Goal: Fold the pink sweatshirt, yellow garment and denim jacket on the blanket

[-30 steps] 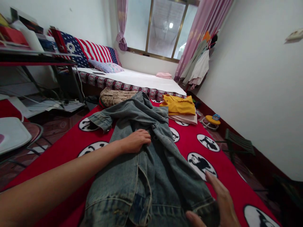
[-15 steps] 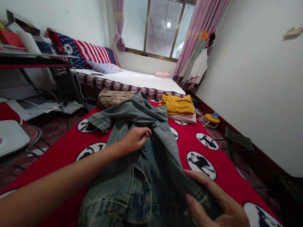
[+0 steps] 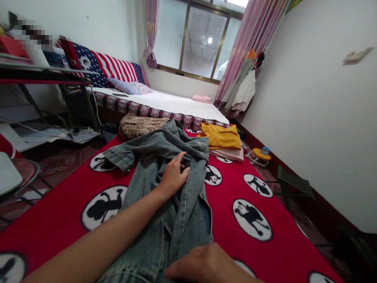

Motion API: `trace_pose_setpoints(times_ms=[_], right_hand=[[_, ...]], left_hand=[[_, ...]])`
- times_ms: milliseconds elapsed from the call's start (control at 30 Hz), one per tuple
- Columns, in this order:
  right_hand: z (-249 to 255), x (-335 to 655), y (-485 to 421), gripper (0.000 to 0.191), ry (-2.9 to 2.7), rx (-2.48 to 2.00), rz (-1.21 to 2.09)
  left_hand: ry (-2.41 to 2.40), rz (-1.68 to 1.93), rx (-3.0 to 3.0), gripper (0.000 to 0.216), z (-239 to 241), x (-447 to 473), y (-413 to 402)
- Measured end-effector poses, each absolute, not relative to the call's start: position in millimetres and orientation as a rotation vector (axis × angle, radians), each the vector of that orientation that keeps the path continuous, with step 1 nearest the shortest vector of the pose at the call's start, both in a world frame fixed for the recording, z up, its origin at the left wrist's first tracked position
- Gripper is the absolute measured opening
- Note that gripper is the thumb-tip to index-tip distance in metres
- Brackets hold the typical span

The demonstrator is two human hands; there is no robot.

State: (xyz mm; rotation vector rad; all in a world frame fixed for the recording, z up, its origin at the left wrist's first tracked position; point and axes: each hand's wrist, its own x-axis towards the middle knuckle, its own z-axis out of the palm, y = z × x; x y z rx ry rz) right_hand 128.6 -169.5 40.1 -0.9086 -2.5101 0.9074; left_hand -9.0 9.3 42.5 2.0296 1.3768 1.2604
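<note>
A faded blue-grey denim jacket [image 3: 150, 177] lies spread on a red blanket [image 3: 224, 228] with black-and-white monkey roundels. One sleeve stretches out to the left; the front panel on the right is folded inward over the middle. On the upper chest of the jacket rests my left hand [image 3: 173, 177], its thumb and fingers apart, touching the cloth. My right hand [image 3: 209, 261] is at the bottom edge of the view, closed on the lower part of the folded panel. Its fingertips are partly hidden and a little blurred.
Beyond the jacket lie a brown patterned folded garment [image 3: 141, 126] and a yellow garment [image 3: 222, 135] on pink cloth [image 3: 229, 153]. A bed [image 3: 173, 100] stands under the window. A desk [image 3: 44, 74] is at left; a yellow stool [image 3: 261, 154] and a green folding stool [image 3: 294, 182] stand at right.
My right hand has carried the jacket's right front panel leftward over the middle, covering the dark inside. My left hand has opened from curled fingers and stays on the upper chest.
</note>
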Motion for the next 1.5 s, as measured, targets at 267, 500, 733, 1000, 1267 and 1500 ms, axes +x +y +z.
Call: trace_pose_setpoints(times_ms=[267,500,733,1000,1267,1500], right_hand=[[93.4,191.2,26.5,0.029,-1.759,-1.461,0.375],[80.2,195.2,137.2,0.054,-2.030,-1.851,-0.072],[90.0,186.3,160.9,0.020,-2.254,-1.950,-0.089],[113.7,178.3,173.9,0.023,-1.675,-1.691,-0.228],[53.0,167.4,126.8,0.042,-1.930,-1.560,0.567],[55.1,195.9,-9.5,0.034,-2.180,-1.010,0.255]], left_hand=[[1.707,0.955,2.419,0.046,71.5,-51.9,43.9],[1.519,0.746,2.623,0.015,54.4,-62.9,53.0],[1.052,1.021,2.825,0.019,42.0,-79.9,46.5],[1.284,1.492,2.906,0.020,101.3,-134.7,78.1],[1.743,0.394,2.869,0.036,57.0,-145.1,101.1],[1.468,0.814,2.807,0.033,72.3,-114.4,23.4]])
